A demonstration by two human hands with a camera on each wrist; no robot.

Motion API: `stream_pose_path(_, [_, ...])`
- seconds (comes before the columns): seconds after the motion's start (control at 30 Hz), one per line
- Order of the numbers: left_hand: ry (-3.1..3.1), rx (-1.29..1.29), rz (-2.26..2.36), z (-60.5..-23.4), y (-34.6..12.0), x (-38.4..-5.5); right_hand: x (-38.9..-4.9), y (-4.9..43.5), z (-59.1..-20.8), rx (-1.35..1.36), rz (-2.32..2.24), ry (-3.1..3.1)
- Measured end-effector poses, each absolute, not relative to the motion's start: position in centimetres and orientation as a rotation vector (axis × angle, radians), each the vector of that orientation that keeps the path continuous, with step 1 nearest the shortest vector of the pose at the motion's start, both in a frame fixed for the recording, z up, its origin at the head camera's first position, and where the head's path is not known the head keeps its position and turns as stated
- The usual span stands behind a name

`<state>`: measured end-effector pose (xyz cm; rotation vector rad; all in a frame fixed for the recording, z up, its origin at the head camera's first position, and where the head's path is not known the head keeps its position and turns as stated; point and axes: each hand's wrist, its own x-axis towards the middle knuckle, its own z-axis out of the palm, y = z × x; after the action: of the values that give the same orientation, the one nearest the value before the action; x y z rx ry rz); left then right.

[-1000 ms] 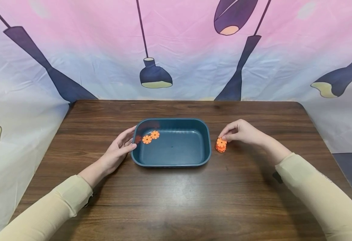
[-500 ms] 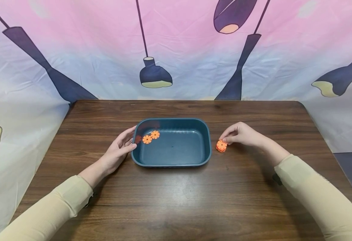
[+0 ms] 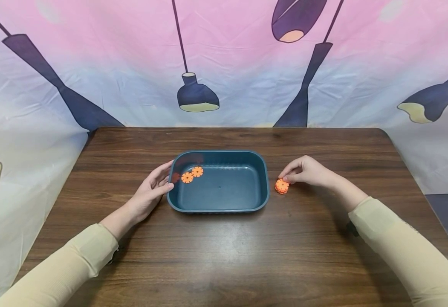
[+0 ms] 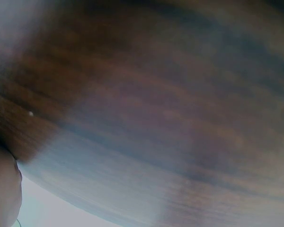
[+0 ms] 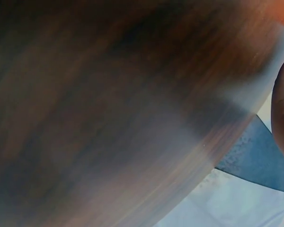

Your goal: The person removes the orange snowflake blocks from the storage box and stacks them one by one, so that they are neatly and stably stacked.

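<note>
A dark teal plastic bin [image 3: 220, 210] stands on the table, and my left hand [image 3: 147, 194] grips its left side, thumb at the rim and fingers along the outer wall. Two orange notched, flower-shaped discs [image 3: 187, 177] lie inside the bin at its left. To the right of the bin is a small stack of the same orange discs [image 3: 281, 186]. My right hand [image 3: 307, 171] pinches the far edge of the top disc between thumb and fingers. How many discs are below is hidden. The right wrist view catches only a bit of orange [image 5: 281, 9] at its corner.
The brown wood-grain table [image 3: 231, 256] carries the bin and discs. Behind it hangs a fabric backdrop [image 3: 239, 64] printed with lamps. In the left wrist view the table surface [image 4: 132, 118] is blurred.
The top disc in my right hand has come down from a raised, tilted position to lie flat on the stack. My left hand and the bin have stayed in place.
</note>
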<state>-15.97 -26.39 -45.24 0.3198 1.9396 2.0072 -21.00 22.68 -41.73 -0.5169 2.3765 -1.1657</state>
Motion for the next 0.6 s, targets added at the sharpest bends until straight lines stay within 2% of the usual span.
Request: stream_pose_path(0.6, [1.936,0.315,2.004,-45.1,-26.4,-16.0,-21.5,21.6,-39.5,-0.581,-1.172,2.459])
